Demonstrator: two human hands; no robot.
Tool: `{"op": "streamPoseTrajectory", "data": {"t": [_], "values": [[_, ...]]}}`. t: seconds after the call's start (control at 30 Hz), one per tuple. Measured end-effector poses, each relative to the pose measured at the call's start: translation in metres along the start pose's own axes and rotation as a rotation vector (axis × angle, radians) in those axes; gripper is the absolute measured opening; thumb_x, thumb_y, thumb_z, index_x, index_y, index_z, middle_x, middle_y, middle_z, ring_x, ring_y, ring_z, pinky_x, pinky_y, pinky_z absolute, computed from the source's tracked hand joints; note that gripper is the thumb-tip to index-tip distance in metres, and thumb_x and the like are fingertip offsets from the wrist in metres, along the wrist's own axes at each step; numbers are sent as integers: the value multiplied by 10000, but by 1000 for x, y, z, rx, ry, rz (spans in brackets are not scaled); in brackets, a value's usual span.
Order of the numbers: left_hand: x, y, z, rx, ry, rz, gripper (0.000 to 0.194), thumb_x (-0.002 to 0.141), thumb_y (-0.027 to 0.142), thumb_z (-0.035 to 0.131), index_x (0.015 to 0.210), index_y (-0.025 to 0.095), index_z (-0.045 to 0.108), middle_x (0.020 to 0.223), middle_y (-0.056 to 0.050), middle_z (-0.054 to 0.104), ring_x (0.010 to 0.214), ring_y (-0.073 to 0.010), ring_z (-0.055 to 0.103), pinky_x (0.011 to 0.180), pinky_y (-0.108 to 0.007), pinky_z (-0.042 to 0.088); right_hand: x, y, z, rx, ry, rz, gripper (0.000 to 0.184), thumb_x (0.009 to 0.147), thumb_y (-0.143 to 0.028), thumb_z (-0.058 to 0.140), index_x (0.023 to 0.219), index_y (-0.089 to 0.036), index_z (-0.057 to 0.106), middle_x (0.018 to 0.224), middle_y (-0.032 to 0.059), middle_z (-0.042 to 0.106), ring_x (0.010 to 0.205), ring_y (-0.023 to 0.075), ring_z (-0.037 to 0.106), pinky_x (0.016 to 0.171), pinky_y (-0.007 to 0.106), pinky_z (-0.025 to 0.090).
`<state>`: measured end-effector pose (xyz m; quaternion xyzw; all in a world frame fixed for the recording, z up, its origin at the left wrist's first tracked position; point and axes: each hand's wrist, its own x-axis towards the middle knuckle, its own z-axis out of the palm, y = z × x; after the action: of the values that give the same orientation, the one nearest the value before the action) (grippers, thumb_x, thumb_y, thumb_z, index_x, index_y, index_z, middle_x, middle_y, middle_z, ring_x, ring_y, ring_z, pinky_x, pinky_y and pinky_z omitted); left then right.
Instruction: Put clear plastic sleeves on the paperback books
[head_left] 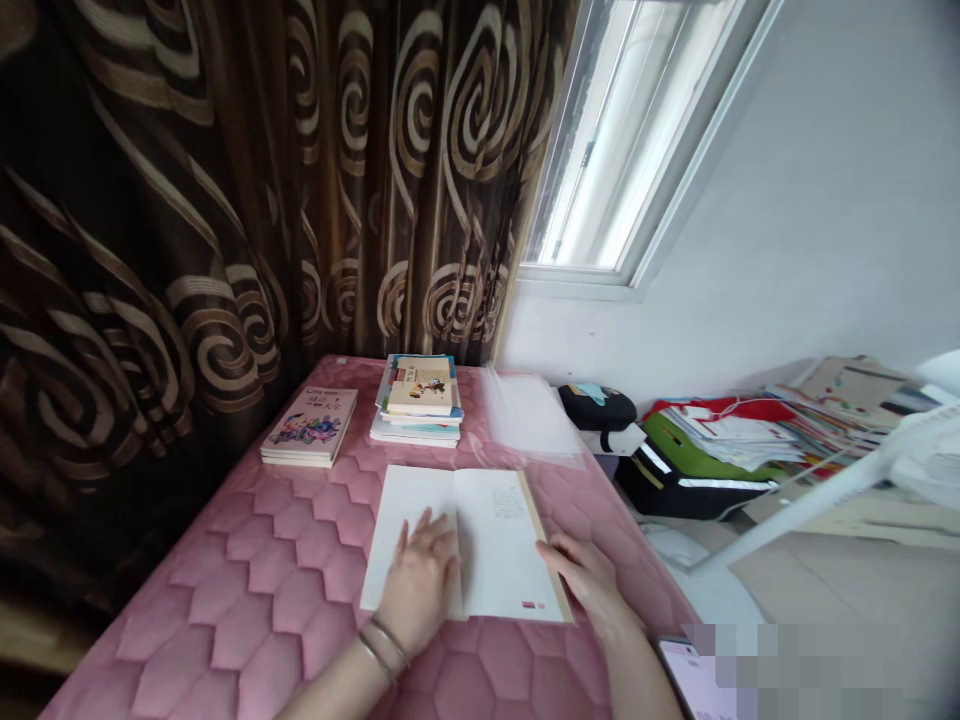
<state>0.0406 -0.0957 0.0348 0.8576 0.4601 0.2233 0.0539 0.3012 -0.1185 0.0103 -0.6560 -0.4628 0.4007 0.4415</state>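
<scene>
An open book [499, 560] lies on the pink quilted surface in front of me, its pages mostly white with a small block of print near the upper right. My left hand [425, 575] rests on the left page, fingers spread, with two bangles at the wrist. At the book's right edge, my right hand [585, 575] grips the tan-bordered cover between thumb and fingers. Farther back stands a stack of books [420, 395], and to its left is a second pile with a pink illustrated cover [311, 425].
Clear plastic sheets [532, 415] lie at the back right of the pink mattress [300, 560]. Past its right edge are a black and green bag [690, 455], papers and a white fan [825, 490]. A phone [697, 680] shows at bottom right. Patterned curtains [390, 180] hang behind.
</scene>
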Motion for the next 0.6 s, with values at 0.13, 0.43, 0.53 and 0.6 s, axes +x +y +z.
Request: {"op": "streamPoseTrajectory", "data": {"t": [0.13, 0.43, 0.53, 0.6], "values": [[-10, 25, 29, 96, 15, 51, 478, 915, 353, 403, 1343, 149, 467, 1398, -114, 486, 1327, -271, 389, 1078, -497, 340, -1, 1, 1, 152, -47, -6, 280, 700, -470, 632, 814, -214, 648, 809, 13, 694, 792, 220, 635, 689, 284, 487], [-18, 27, 46, 234, 60, 45, 514, 920, 323, 372, 1401, 139, 387, 1438, -108, 430, 1345, -256, 361, 1090, -476, 311, -2, -9, 22, 378, -112, 140, 737, 806, -743, 295, 1063, -170, 682, 918, 126, 729, 997, 310, 643, 798, 416, 507], [-18, 27, 35, 179, 63, 46, 476, 922, 273, 360, 1378, 150, 416, 1404, -87, 483, 1314, -238, 412, 1080, -469, 335, -2, -14, 31, 322, -120, 49, 937, 812, -751, 19, 1044, -155, 703, 890, 154, 730, 1086, 309, 603, 865, 432, 476], [-20, 26, 26, 150, 53, 53, 458, 916, 228, 358, 1362, 158, 435, 1383, -79, 509, 1299, -238, 433, 1075, -479, 340, -1, -17, 40, 185, -99, -49, 960, 820, -715, -57, 1075, -179, 698, 930, 145, 729, 1134, 291, 575, 913, 435, 452]]}}
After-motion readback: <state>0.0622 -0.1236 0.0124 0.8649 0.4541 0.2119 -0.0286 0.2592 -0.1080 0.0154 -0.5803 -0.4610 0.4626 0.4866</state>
